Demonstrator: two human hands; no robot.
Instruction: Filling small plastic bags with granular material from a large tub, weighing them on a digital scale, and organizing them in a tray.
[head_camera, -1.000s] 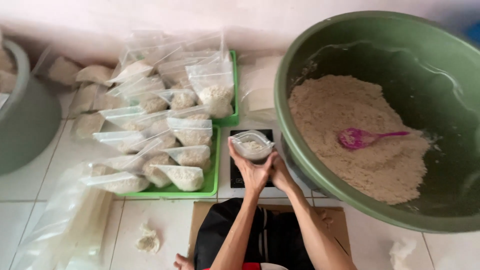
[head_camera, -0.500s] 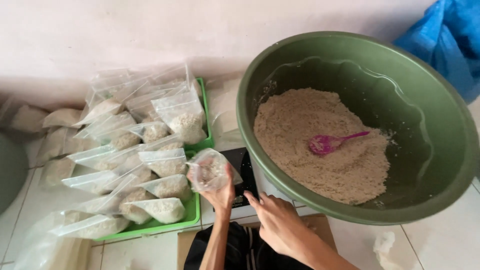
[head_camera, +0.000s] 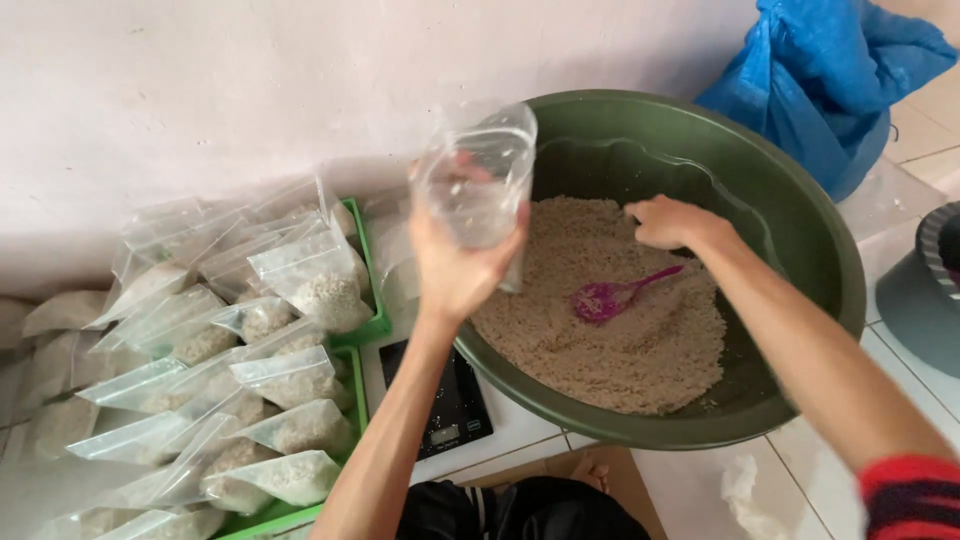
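Now I see many clear plastic bags with a pale grainy filling; they lie in rows on a green tray at the left, under the pink wall, and more filled bags lie on the tiles left of the tray. Each is flat at the top, like a zip strip, and fat at the bottom. I cannot see labels on them. At the top right stands a blue plastic sack, crumpled and shiny.

My left hand is raised, and its fingers are closed around an empty clear bag; the bag stands upright with its mouth open, just left of the rim of the big green basin. The basin is round, smooth plastic, and holds a heap of beige crumbly grains.

My right hand is inside the basin, over the grains, fingers curled loosely and holding nothing that I can see. It is just beside the handle end of a pink plastic scoop, which lies on the heap; I cannot tell if it touches it.

Under the left forearm, a black flat kitchen scale sits on the white tiles, between tray and basin.
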